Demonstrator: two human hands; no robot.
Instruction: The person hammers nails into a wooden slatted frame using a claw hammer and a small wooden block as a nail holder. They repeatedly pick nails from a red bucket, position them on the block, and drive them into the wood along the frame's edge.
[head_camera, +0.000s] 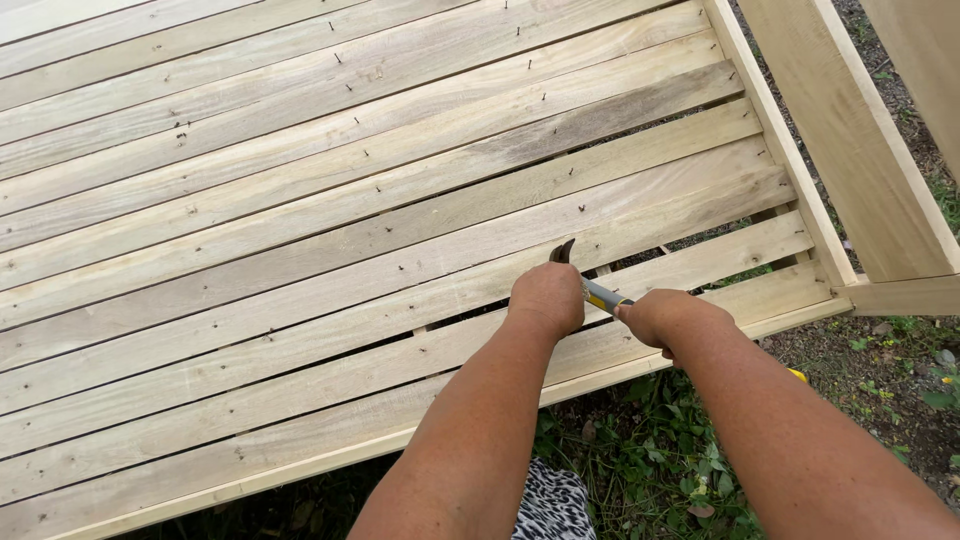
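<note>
Both of your hands are on one hammer (597, 296): your left hand (547, 297) is closed over the head end, with the dark claw (564, 251) poking out just beyond your knuckles, and your right hand (664, 316) is wrapped around the grey and yellow handle, whose yellow butt (797, 375) shows past your forearm. Each grip is clamped on the tool. The claw sits against a pale slat (420, 262) near the right end of the slatted wooden frame (300, 200), close to a gap between boards.

Judging from this, the main risk is a slip. If the claw loses its bite while you lever, the head could jump toward your left knuckles, which sit right on it. Many small nails (581, 209) stand proud across the slats, so a hand sliding over the boards could catch one. The slats look thin; hard prying near the end could split one or dent its face. You lean over the near edge above grass and weeds (650, 450), so a sudden release could also throw your balance.

No containers are visible anywhere in view: no box, tin or tray for nails, only the frame, a side rail (850, 150) at right, and bare ground (880, 350).
</note>
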